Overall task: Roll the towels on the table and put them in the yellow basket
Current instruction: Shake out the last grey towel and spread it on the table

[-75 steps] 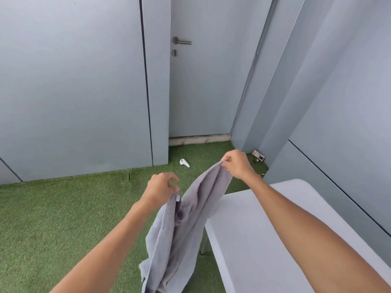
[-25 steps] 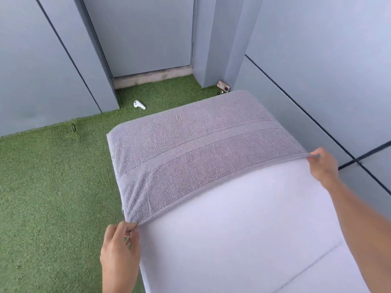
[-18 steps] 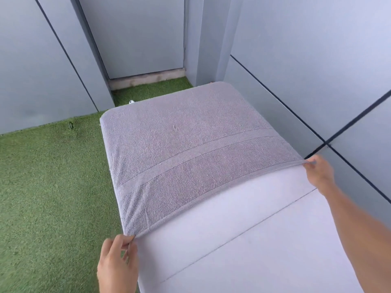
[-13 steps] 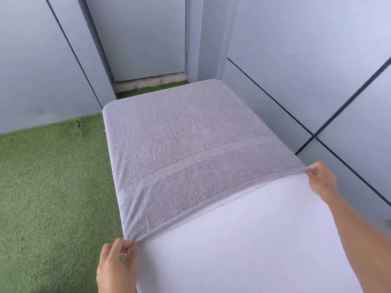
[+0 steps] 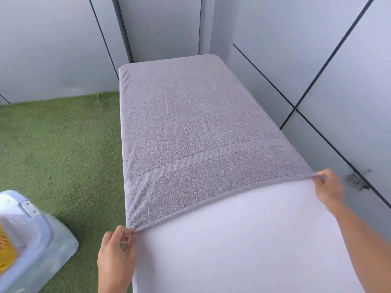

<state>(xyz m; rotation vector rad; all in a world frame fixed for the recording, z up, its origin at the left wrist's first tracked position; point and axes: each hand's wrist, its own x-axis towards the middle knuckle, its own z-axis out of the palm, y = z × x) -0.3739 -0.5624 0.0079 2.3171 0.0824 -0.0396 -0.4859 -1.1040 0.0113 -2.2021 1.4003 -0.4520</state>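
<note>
Right at the table's (image 5: 243, 250) left edge, your left hand (image 5: 116, 256) has thumb and fingers closed on the near left corner of the grey towel (image 5: 196, 132). Across the bare white tabletop, your right hand (image 5: 328, 189) pinches the near right corner at the right edge, fingertips closed on the hem. Between your two hands the near hem runs in a shallow curve, lifted a little at both pinched corners. Beyond that hem the towel lies spread flat, its woven band crossing from side to side just past your hands, and it covers the whole far part of the table up to the far corners, draping slightly over the left edge. Down at the lower left, on the green turf (image 5: 53, 149), you've got a clear plastic bin (image 5: 40, 240) with a sliver of the yellow basket (image 5: 6, 254) showing at the frame's edge. Grey wall panels (image 5: 317, 60) rise behind and to the right.
</note>
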